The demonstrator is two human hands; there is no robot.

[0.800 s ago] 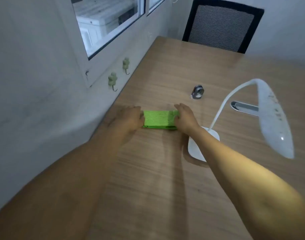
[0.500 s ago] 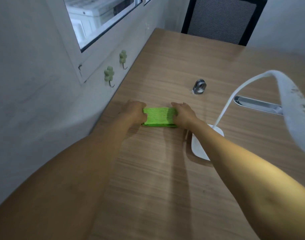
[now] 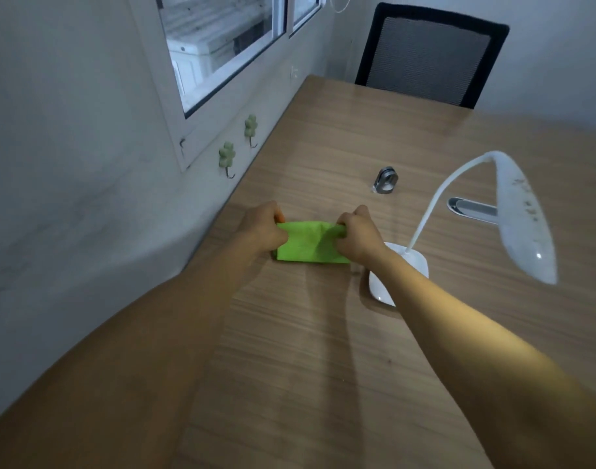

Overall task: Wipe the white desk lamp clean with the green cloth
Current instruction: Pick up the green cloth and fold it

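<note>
A folded green cloth (image 3: pixel 306 243) lies on the wooden desk (image 3: pixel 340 137) near the wall. My left hand (image 3: pixel 264 226) pinches its left far corner and my right hand (image 3: pixel 355 233) pinches its right far corner, lifting that edge a little. The white desk lamp stands just right of my right hand: its flat base (image 3: pixel 415 262) is partly hidden by my right forearm, its thin neck (image 3: pixel 435 201) curves up, and its long head (image 3: pixel 523 218), speckled with dirt, hangs over the desk at the right.
A small metal clip-like piece (image 3: pixel 385 180) and a flat silver object (image 3: pixel 472 209) lie beyond the lamp. A black mesh chair (image 3: pixel 428 55) stands at the desk's far end. Two green wall hooks (image 3: pixel 227 157) and a window (image 3: pixel 222 45) are on the left wall.
Both hands have closed on the cloth's far corners and raised that edge; before, they rested flat at its ends. The cloth shows more surface now.
</note>
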